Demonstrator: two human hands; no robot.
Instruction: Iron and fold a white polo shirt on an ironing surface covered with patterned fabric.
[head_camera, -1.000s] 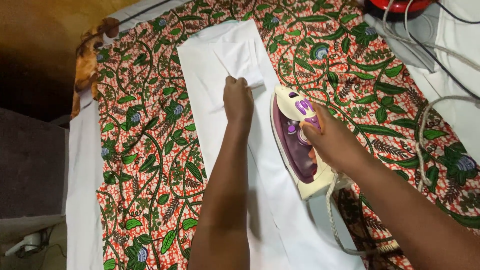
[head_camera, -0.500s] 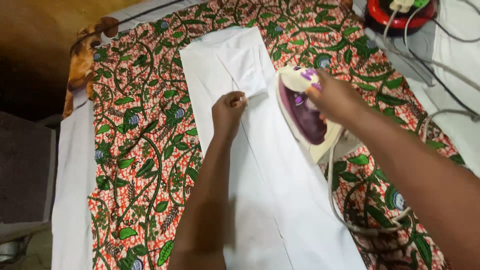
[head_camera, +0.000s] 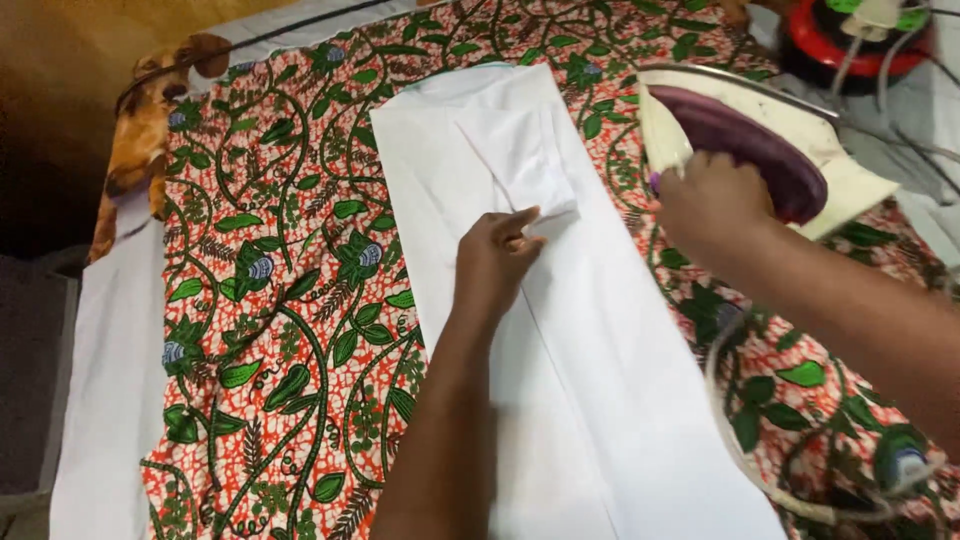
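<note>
Head view. White garment (head_camera: 560, 330): lies flat and lengthwise on the tabletop, over a patterned cloth (head_camera: 290, 300) of red ground with green leaves. Left hand (head_camera: 495, 262): palm down on the garment, fingers (head_camera: 522, 222) narrow, pressing just below a folded flap (head_camera: 520, 155). Right hand (head_camera: 712, 205): fingers closed around the purple handle of a cream iron (head_camera: 745, 140), tilted, right of the garment. Iron cord (head_camera: 740, 450): loops across the patterned cloth. Red round object (head_camera: 850, 45): upper right.
</note>
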